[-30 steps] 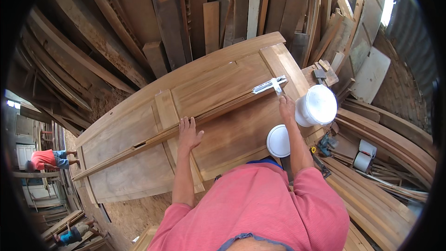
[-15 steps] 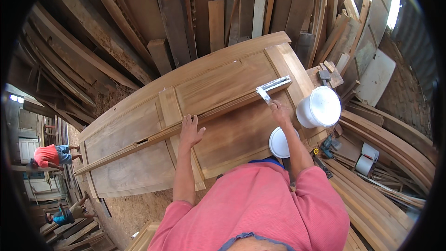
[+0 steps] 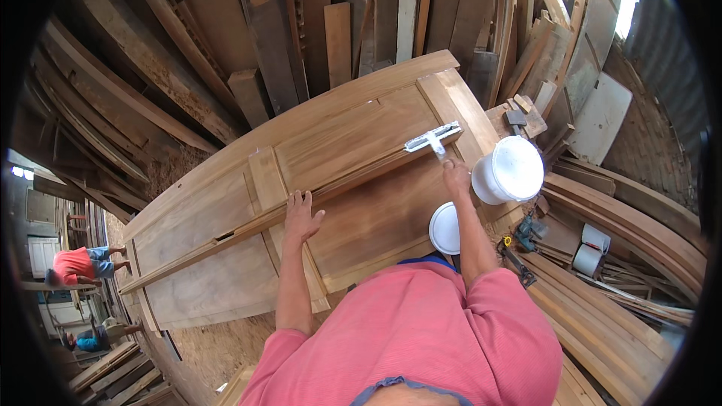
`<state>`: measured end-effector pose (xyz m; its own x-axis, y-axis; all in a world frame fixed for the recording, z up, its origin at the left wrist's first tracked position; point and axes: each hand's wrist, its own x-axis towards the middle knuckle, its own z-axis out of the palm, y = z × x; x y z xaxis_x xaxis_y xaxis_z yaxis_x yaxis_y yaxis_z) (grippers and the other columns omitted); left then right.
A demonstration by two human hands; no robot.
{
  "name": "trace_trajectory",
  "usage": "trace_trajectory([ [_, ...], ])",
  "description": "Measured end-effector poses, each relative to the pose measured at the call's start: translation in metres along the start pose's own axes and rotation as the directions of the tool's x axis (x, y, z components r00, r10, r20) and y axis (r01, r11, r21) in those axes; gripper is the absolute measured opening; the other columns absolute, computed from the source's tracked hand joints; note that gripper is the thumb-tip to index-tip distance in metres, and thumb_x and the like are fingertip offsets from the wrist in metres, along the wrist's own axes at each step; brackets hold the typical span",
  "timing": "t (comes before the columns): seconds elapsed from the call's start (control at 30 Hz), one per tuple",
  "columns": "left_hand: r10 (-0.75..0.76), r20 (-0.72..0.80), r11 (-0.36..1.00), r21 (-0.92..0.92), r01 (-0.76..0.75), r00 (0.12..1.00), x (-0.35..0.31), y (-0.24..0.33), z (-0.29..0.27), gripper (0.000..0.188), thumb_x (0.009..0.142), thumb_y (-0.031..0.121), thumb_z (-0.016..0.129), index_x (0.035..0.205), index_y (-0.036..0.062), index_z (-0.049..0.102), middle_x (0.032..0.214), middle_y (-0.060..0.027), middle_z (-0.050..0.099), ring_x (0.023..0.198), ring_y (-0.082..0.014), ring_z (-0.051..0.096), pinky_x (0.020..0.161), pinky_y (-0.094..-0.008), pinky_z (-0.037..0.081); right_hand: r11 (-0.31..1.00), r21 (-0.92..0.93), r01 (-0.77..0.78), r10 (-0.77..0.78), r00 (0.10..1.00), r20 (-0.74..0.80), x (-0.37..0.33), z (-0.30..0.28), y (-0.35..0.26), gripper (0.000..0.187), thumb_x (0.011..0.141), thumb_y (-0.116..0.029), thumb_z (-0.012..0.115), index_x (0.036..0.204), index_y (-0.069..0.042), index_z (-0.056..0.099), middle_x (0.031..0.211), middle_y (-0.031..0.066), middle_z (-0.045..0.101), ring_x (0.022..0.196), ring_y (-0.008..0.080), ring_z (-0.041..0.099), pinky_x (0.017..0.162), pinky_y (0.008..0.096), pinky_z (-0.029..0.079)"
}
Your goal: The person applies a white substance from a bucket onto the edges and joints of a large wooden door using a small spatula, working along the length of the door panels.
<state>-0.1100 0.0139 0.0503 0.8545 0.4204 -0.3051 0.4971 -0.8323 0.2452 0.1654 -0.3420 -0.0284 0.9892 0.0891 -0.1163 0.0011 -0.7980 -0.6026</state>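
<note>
White paste at the right end of a wooden strip, under a flat spreader

A panelled wooden door (image 3: 361,128) lies flat, and a long wooden strip (image 3: 353,177) runs lengthwise along its middle. Over the right part of the door, the strip's end carries a coat of white paste (image 3: 449,131). The right hand (image 3: 456,177) is above the door's right part, its fingers narrowed around the handle of a spreader (image 3: 436,144). The blade reaches from those fingers toward the door's far side and meets the paste, so the coated end lies just beyond the fingertips.

The left hand (image 3: 302,219) is near the middle of the door, palm down with the fingers spread wide and holding nothing. Its fingertips rest at the strip, well apart from the paste.

A white bucket (image 3: 508,171) stands at the door's right end, near the right hand; its contents are hard to make out. A round white lid (image 3: 444,228) lies by the door's near edge, partly behind the right forearm. Boards (image 3: 338,45) lean upright beyond the door's far side. Beyond the door's left end are two other people, one in a red top (image 3: 73,265), one in a blue top (image 3: 92,340).
</note>
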Motion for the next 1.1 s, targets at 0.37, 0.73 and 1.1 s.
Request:
trace_trajectory([
  [0.37,0.051,-0.021,0.999,-0.001,-0.051,0.998,0.009,0.006,0.000,0.078,0.090,0.040,0.066,0.150,-0.0020,0.040,0.156,-0.0325,0.032,0.148,-0.0464,0.026,0.124,-0.0493,0.023,0.861,0.409,-0.302,0.316,0.948,0.033,0.057,0.016,0.063,0.033,0.093,-0.020,0.049,0.103,0.002,0.071,0.070,0.0098,0.060,0.052,0.0211,0.055,0.045,0.0352,0.044],
  [0.73,0.081,-0.135,0.966,0.256,-0.044,0.988,0.045,-0.039,0.000,0.070,0.076,0.028,0.078,0.140,0.0103,0.054,0.129,-0.0228,0.060,0.120,-0.0415,0.056,0.101,-0.0504,0.047,0.409,0.874,-0.262,0.220,0.958,0.184,-0.019,-0.094,-0.031,0.025,0.102,-0.025,0.052,0.106,-0.006,0.069,0.060,-0.0067,0.042,0.047,0.0050,0.039,0.044,0.0249,0.038],
  [1.1,0.022,-0.220,0.989,0.150,0.012,0.975,-0.002,-0.005,0.039,0.040,0.075,0.001,0.063,0.114,0.0078,0.064,0.108,-0.0165,0.070,0.105,-0.0423,0.064,0.084,-0.0526,0.055,0.482,0.875,-0.054,0.187,0.981,-0.043,-0.029,-0.176,-0.029,0.025,0.104,-0.023,0.051,0.104,-0.004,0.068,0.062,-0.0069,0.045,0.051,0.0039,0.041,0.050,0.0228,0.041],
])
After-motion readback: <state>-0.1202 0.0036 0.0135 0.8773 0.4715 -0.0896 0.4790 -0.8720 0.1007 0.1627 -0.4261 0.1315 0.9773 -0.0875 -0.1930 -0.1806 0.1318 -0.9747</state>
